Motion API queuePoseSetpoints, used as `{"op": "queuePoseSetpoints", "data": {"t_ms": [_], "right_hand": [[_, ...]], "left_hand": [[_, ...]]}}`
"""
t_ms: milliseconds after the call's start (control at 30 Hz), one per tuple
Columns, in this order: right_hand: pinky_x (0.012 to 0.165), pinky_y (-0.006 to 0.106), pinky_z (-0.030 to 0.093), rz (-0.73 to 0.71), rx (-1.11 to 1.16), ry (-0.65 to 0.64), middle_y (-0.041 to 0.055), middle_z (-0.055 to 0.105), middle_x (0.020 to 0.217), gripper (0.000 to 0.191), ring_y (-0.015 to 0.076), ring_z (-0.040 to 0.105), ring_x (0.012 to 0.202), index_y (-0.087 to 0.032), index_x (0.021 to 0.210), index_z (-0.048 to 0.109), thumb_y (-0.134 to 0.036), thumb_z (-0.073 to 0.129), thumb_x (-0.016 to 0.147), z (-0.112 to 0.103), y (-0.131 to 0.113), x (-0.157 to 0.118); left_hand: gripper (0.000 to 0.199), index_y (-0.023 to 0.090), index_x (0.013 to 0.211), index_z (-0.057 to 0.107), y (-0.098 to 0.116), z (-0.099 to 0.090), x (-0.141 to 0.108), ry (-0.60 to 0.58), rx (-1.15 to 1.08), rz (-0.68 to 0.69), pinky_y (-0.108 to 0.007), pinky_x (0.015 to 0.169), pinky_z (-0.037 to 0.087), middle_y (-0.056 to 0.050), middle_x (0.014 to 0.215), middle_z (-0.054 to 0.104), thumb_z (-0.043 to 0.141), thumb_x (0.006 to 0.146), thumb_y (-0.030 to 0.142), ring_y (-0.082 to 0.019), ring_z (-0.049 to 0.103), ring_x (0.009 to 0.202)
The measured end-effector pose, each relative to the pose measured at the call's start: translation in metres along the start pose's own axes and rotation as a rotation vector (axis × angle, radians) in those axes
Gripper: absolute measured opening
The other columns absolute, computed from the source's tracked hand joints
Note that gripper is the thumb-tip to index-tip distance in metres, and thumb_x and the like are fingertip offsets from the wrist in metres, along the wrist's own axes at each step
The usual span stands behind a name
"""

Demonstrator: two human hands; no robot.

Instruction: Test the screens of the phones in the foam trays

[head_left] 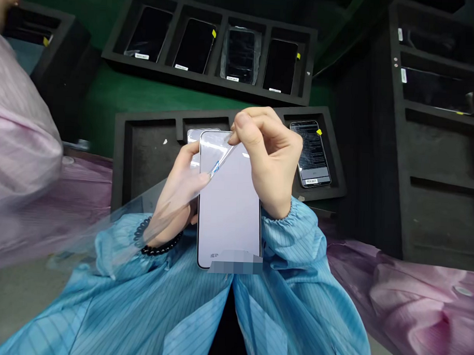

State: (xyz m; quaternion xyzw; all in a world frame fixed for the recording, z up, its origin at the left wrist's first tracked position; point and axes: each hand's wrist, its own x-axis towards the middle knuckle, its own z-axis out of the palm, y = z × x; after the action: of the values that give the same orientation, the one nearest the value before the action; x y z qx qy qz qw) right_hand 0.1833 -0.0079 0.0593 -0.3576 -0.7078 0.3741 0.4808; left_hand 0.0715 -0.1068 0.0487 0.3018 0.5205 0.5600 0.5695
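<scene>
A smartphone (230,213) with a bright, pale screen stands tilted in front of my chest. My left hand (176,193) is closed around its left side, thumb lying over the front edge. A clear protective film (135,207) trails leftward across my left wrist and bracelet. Near the phone's top edge, my right hand (274,158) pinches a thin strip of clear film between thumb and fingers. A blue mark shows on that film by my left thumb. Behind the held phone, another lit phone (194,136) peeks out of the black tray (131,158).
A phone with text on its screen (313,154) lies in the tray's right compartment. Beyond it, a second tray (209,86) holds several dark phones. More trays stand right (400,167) and far left (67,26). People in pink sleeves (25,123) sit on both sides.
</scene>
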Motion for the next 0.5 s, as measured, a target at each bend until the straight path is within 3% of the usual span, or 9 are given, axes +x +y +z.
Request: {"op": "queuePoseSetpoints", "data": {"t_ms": [367,500], "right_hand": [[0.094,0.038,0.054,0.012,-0.007,0.011,0.0015,0.066,0.082,0.041,0.016,0.068,0.091,-0.02,0.067,0.061,-0.035,0.05,0.103,0.006,0.0018,0.0032],[0.096,0.041,0.054,0.036,0.127,0.016,0.0001,0.066,0.082,0.035,0.018,0.068,0.093,-0.021,0.066,0.063,-0.034,0.06,0.099,0.0084,0.0053,0.0043]], "left_hand": [[0.05,0.024,0.134,0.047,-0.0002,-0.0025,0.0031,0.056,-0.024,0.014,-0.018,0.036,0.031,0.008,0.062,0.056,0.064,0.09,0.038,-0.006,0.044,0.034],[0.048,0.024,0.131,0.047,-0.0036,-0.0058,0.0056,0.045,-0.027,0.043,-0.019,0.036,0.031,0.007,0.064,0.057,0.064,0.089,0.041,-0.006,0.042,0.035]]}}
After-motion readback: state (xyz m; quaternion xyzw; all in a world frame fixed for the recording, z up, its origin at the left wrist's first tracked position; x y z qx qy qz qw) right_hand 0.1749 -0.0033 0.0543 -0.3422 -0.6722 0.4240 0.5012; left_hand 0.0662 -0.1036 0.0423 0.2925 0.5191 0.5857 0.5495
